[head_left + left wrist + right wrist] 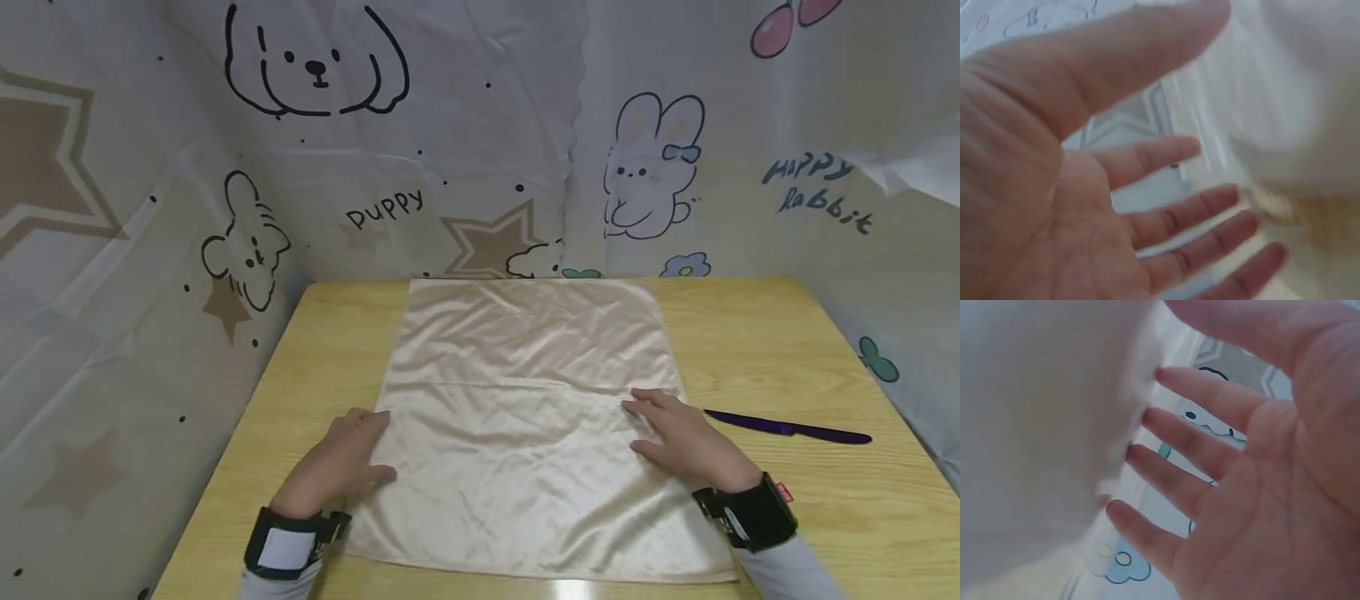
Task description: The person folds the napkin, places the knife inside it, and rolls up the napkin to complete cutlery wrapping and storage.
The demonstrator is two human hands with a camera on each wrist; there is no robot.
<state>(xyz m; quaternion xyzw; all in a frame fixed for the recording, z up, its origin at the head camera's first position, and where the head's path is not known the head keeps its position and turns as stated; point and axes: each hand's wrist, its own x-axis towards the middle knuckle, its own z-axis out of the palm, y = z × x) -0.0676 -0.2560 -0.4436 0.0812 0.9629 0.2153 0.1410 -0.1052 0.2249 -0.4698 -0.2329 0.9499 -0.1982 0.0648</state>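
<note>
A cream satin cloth (517,467) lies spread on the wooden table, lightly wrinkled, with a crease across its middle. At its left edge is my left hand (341,458), fingers extended and thumb apart; the left wrist view shows the palm of the left hand (1110,206) with nothing in it. My right hand (686,437) is over the cloth's right side, fingers spread. In the right wrist view the fingertips of the right hand (1241,469) meet the pale cloth (1041,431), and the palm holds nothing.
A dark purple table knife (787,428) lies to the right of the cloth, beyond my right hand. The wooden table (300,367) is bordered by a pale curtain (465,108) printed with cartoon animals and stars at the back and sides.
</note>
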